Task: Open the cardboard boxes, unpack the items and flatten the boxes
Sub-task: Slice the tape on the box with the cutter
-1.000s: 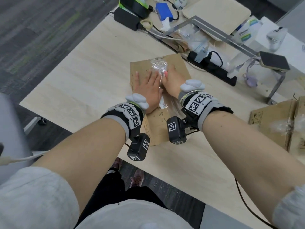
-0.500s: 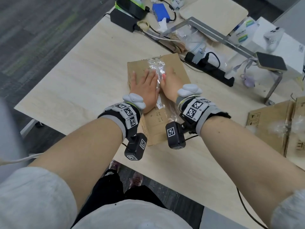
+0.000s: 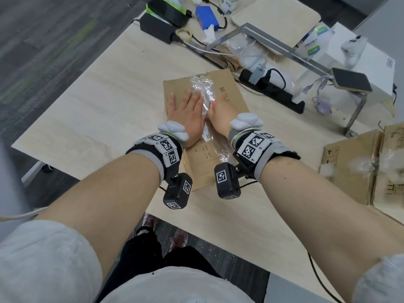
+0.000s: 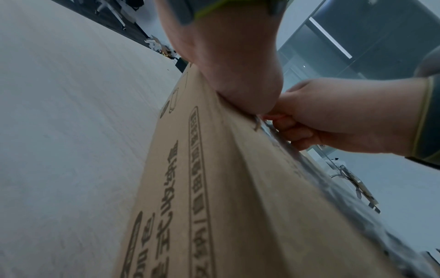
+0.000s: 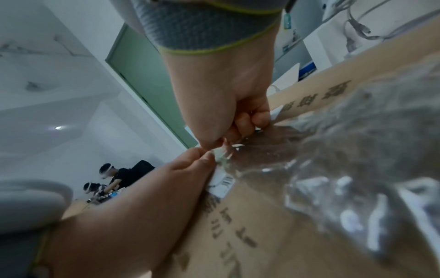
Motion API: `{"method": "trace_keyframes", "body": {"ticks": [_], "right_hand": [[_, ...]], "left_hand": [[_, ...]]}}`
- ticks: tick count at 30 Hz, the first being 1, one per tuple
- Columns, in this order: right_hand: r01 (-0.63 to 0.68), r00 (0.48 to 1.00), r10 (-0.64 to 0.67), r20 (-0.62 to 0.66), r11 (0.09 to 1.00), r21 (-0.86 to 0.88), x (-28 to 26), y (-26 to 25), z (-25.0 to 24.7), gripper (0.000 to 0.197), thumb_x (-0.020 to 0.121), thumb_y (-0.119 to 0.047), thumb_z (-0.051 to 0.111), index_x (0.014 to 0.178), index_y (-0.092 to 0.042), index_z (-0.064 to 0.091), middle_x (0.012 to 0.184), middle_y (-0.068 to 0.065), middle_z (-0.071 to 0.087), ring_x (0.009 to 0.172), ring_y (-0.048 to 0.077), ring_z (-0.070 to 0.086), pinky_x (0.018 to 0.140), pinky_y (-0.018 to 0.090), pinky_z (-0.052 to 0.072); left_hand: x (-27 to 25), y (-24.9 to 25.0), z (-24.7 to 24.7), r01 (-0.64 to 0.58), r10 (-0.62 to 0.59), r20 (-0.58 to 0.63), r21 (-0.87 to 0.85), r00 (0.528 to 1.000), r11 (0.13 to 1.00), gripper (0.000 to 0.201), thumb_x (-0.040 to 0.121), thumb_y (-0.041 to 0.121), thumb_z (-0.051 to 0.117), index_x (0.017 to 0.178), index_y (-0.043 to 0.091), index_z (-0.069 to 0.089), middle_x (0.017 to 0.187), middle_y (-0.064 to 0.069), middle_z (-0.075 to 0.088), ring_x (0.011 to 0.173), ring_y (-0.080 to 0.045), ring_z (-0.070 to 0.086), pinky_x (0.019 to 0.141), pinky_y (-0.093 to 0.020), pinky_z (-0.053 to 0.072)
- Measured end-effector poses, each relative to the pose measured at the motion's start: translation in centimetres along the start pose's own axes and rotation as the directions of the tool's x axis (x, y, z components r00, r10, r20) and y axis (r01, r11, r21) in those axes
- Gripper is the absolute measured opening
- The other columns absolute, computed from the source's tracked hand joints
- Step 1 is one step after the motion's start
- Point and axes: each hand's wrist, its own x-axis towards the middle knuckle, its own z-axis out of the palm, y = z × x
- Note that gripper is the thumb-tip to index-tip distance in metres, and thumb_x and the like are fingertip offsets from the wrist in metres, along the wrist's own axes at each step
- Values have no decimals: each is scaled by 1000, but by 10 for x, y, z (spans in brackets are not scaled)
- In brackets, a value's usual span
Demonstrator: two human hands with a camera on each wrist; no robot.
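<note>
My left hand stays flat, pressing cardboard box; right hand fingers now curl into clear tape seam. Opening begins.

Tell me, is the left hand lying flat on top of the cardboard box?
Yes, the left hand lies palm-down with straight fingers on the cardboard box.

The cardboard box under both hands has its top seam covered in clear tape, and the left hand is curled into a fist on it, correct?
Not quite. The left hand lies flat, fingers straight, pressing on the cardboard box; the head view shows this. It is the right hand whose fingers are curled at the clear tape along the seam. The rest is right.
</note>
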Motion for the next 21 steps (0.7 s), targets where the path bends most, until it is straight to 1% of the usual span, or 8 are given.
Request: {"method": "trace_keyframes", "body": {"ticks": [3, 6, 9, 10, 12, 14, 16, 21], "right_hand": [[11, 1000, -11, 21, 1000, -6, -2, 0, 1, 34, 100, -17, 36, 130, 0, 33, 112, 20, 61, 101, 36, 60, 84, 38, 42], [9, 1000, -10, -17, 1000, -12, -6, 4, 1, 33, 100, -19, 35, 129, -3, 33, 111, 20, 61, 100, 36, 60, 85, 40, 43], [28, 999, -27, 25, 1000, -10, -8, 6, -3, 32, 101, -17, 33, 128, 0, 34, 113, 21, 61, 100, 36, 59, 79, 36, 40], [40, 999, -40, 31, 999, -1, -9, 8, -5, 33, 101, -17, 34, 128, 1, 33, 112, 21, 61, 99, 37, 59, 77, 35, 40], [63, 998, -63, 15, 998, 12, -11, 8, -6, 36, 100, -21, 36, 128, 2, 33, 110, 22, 62, 98, 38, 60, 78, 39, 43], [66, 998, -66, 16, 998, 5, -11, 7, -3, 38, 100, -25, 36, 129, 0, 33, 110, 22, 62, 98, 39, 60, 82, 42, 46], [58, 998, -58, 14, 998, 1, -12, 6, -2, 38, 99, -26, 36, 128, -1, 34, 110, 21, 62, 98, 39, 60, 83, 42, 47], [72, 997, -72, 10, 997, -12, -17, 10, -4, 38, 100, -26, 35, 128, 0, 34, 111, 21, 62, 98, 39, 60, 83, 42, 45]], "left_hand": [[0, -1, 1, -1, 1, -1, 7, 1000, 1000, 55, 104, 38, 18, 153, 14, 13, 161, -1, 9, 148, -18, 2, 117, -53, -5], [0, 0, 1, 3, -3, 12, 16, 1000, 1000, 56, 104, 39, 17, 153, 14, 12, 161, -1, 7, 148, -19, 2, 117, -53, -4], [1, 6, -3, 55, -56, 30, 19, 998, 998, 55, 104, 37, 21, 153, 13, 15, 160, -5, 10, 148, -22, 5, 118, -53, 1], [0, 10, -4, 69, -70, 27, 16, 997, 997, 54, 103, 35, 23, 152, 13, 17, 160, -5, 12, 147, -23, 9, 117, -52, 4], [-6, 17, -3, 47, -47, 14, 6, 999, 999, 54, 102, 32, 26, 151, 12, 20, 159, -4, 17, 145, -22, 14, 116, -53, 8], [-13, 21, 0, 13, -12, 24, -19, 1000, 1000, 55, 102, 34, 25, 152, 12, 16, 160, -2, 15, 147, -20, 11, 117, -54, 2], [-17, 21, 2, 16, -15, 16, -32, 1000, 999, 56, 102, 35, 23, 153, 12, 14, 160, -1, 13, 148, -19, 7, 117, -54, -3], [-17, 21, 6, 13, -14, -12, -35, 1000, 999, 56, 102, 35, 20, 152, 11, 18, 160, -3, 17, 147, -20, 10, 117, -54, -4]]}}
